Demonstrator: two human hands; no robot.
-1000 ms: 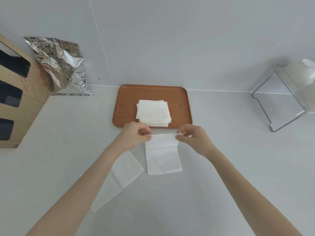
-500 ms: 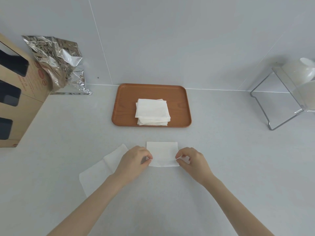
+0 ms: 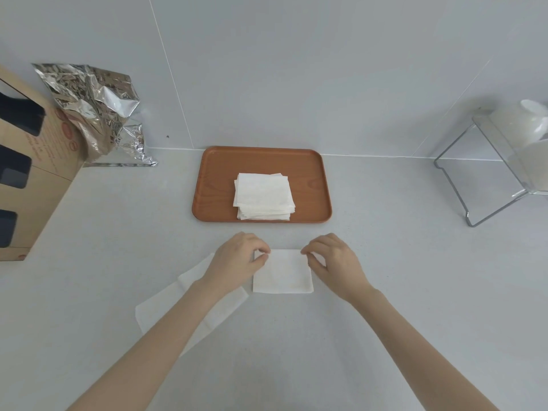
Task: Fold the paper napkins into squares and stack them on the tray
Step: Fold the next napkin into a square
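A white paper napkin folded into a square (image 3: 283, 272) lies flat on the counter in front of me. My left hand (image 3: 237, 259) pinches its far left corner. My right hand (image 3: 332, 262) pinches its far right corner. Under my left forearm lies an unfolded napkin (image 3: 166, 310), partly hidden by the arm. Behind the hands, the brown wooden tray (image 3: 213, 185) holds a stack of folded napkins (image 3: 262, 195), right of its middle.
A crumpled foil bag (image 3: 98, 111) and a cardboard box (image 3: 32, 173) stand at the left against the wall. A clear acrylic stand (image 3: 489, 179) with white bowls on it is at the far right.
The napkin went from a long strip held at its far edge to a square: both hands brought that edge toward me, then moved back to the far corners of the folded napkin.
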